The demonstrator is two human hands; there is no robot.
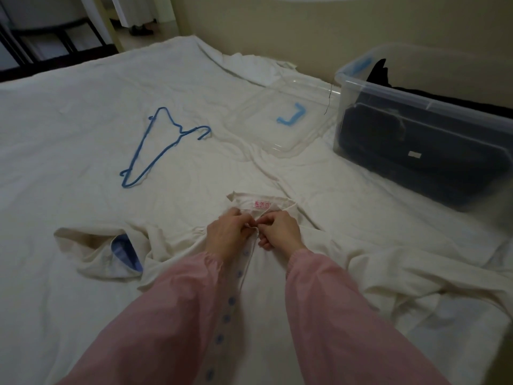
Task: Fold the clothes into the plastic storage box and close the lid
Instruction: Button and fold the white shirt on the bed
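A cream button-up shirt (172,245) with blue buttons lies spread face up on the bed, collar away from me. My left hand (227,232) and my right hand (277,230) meet just below the collar, each pinching an edge of the shirt's front placket at the top button. A clear plastic storage box (388,90) stands open at the right, holding dark folded clothes (410,151). Its clear lid (277,126) with a blue latch lies flat on the bed to the left of the box.
A blue wire hanger (163,145) lies on the white bedsheet (69,120) at the left. A beige wall runs behind the box. Dark furniture and floor show beyond the bed's far left corner.
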